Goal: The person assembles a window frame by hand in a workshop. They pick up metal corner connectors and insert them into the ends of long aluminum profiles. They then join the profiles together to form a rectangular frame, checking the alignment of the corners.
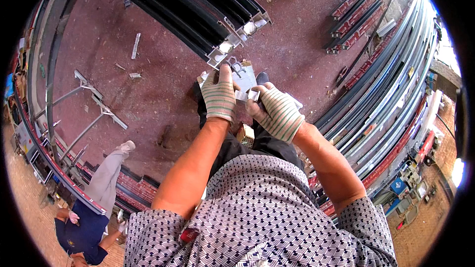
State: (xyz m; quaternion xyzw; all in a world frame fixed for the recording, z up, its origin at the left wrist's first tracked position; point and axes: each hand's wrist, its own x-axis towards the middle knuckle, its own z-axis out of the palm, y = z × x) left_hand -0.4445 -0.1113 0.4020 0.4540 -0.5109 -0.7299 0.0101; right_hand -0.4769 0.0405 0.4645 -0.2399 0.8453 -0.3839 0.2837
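Both of my hands wear white knit gloves with green stripes. My left hand is closed, its thumb lying up along the front; what its fingers hold, if anything, is hidden. My right hand pinches a small whitish bracket-like piece between thumb and fingers. Between the hands sits a small ribbed silvery piece. Just beyond, a pale flat surface carries a grey hook-shaped profile piece. The cut ends of long black metal profiles come close to my left hand.
Long metal profiles lie stacked along the right. Short red-and-black profile bundles rest on the reddish floor farther off. A metal rack frame stands at left. Another person in dark blue is at the lower left.
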